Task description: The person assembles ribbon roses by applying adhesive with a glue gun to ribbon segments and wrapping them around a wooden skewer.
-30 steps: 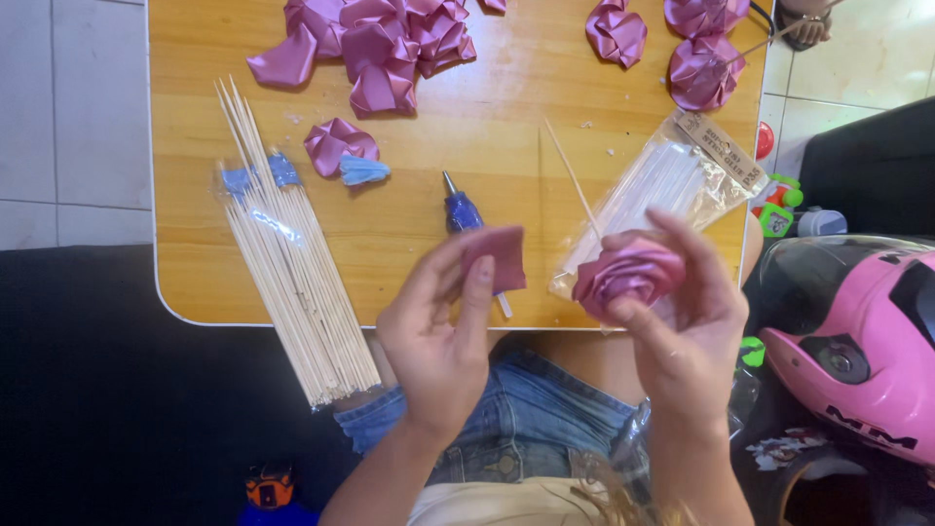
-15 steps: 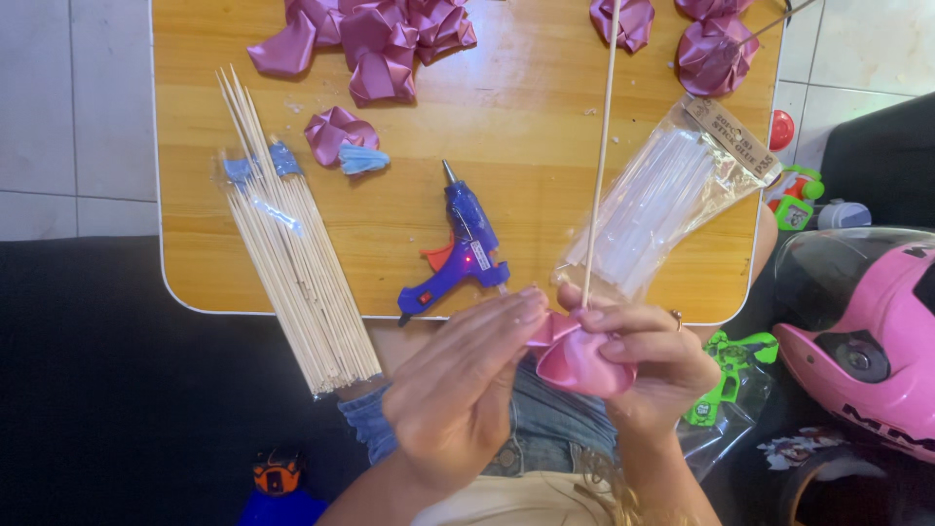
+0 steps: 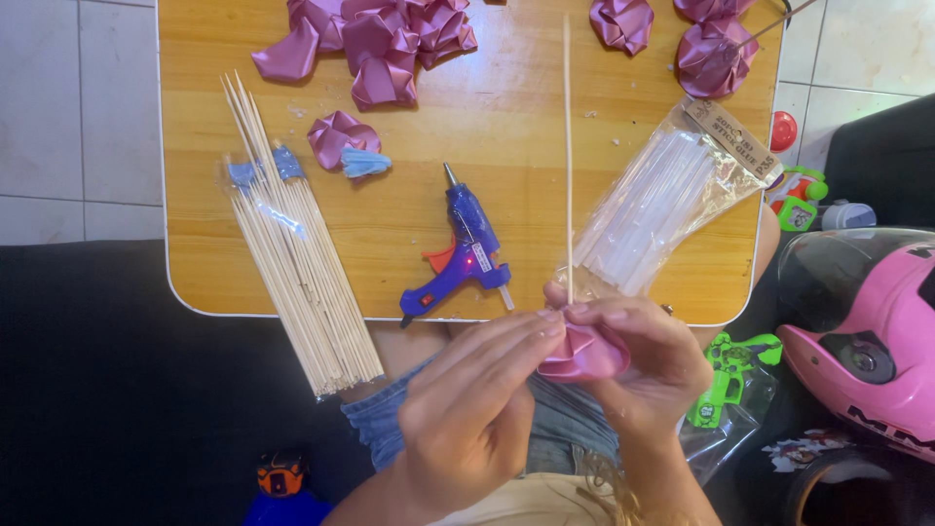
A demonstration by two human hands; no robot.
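Note:
My left hand point(image 3: 467, 409) and my right hand point(image 3: 648, 365) meet over my lap, just below the wooden table's front edge point(image 3: 195, 292). Together they pinch a pink ribbon rose point(image 3: 582, 353). A thin wooden skewer point(image 3: 568, 156) rises from the rose straight up across the table. My left fingertips press the rose's left side while my right hand cups it from the right and from below. A blue glue gun point(image 3: 463, 248) with an orange trigger lies on the table just above my left hand.
A bundle of wooden skewers point(image 3: 297, 263) lies at the table's left. A clear bag of glue sticks point(image 3: 662, 205) lies at the right. Pink ribbon roses point(image 3: 380, 44) pile at the far edge. A pink helmet point(image 3: 877, 331) and green toys point(image 3: 726, 375) sit at right.
The glue gun, held a second ago, now lies on the table. Both hands dropped below the table edge and closed on the rose, and the skewer now stands upright from it.

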